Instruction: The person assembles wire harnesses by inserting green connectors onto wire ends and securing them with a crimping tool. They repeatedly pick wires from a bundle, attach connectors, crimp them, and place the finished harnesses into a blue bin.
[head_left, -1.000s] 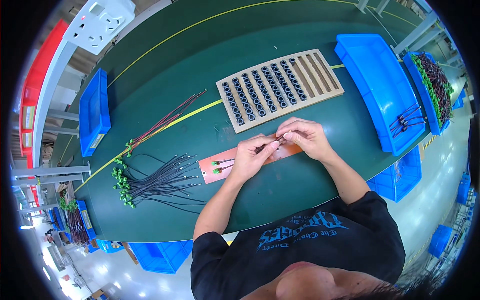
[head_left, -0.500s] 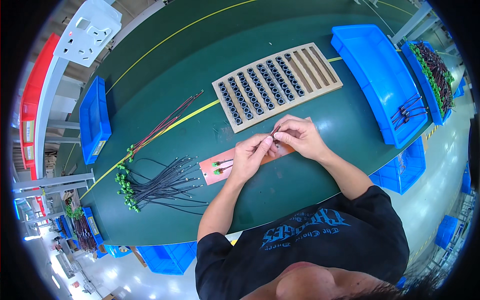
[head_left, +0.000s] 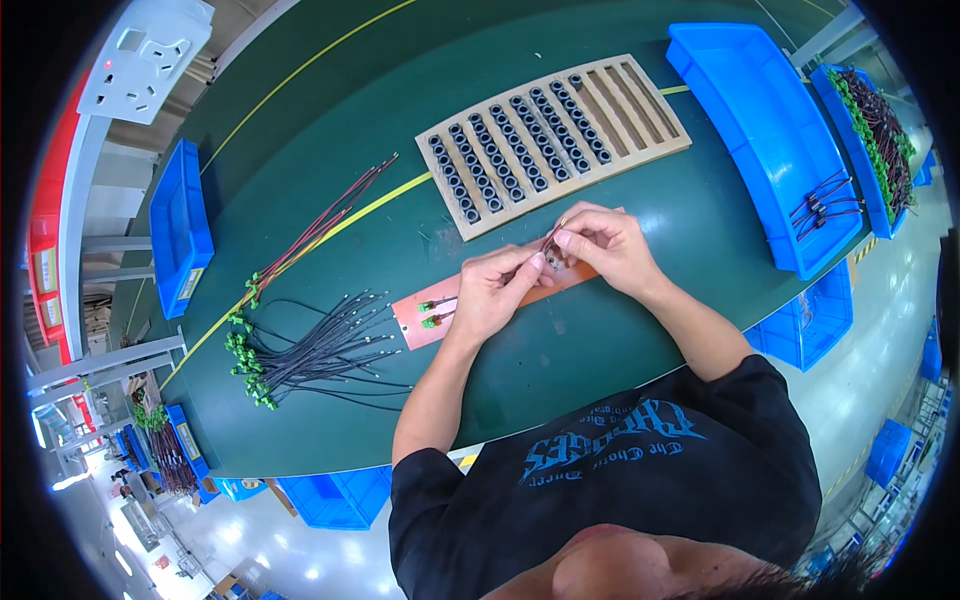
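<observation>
My left hand (head_left: 492,290) and my right hand (head_left: 606,246) meet above a copper-coloured strip board (head_left: 410,320), fingers pinched together. Between them they grip thin wires (head_left: 551,238), one reddish, whose ends poke up past my fingertips; the lower part is hidden by my fingers. Two green connectors (head_left: 431,321) with dark leads lie on the board's left end, the leads running under my left hand. Left of the board, black wires with green connectors (head_left: 325,345) lie in a fanned bundle. A smaller bunch of red wires (head_left: 325,220) lies beyond it.
Beyond my hands lies a slotted wooden tray (head_left: 640,150) with rows of black ring-shaped parts. On the right are a blue bin (head_left: 745,120) holding a few black parts with leads and another bin (head_left: 893,190) of green-tipped wires. A blue bin (head_left: 180,230) stands at the left edge.
The camera view has shifted slightly, so the tray and bins sit higher in the picture. My fingers still pinch the wires, and the wire ends now show above my right fingertips.
</observation>
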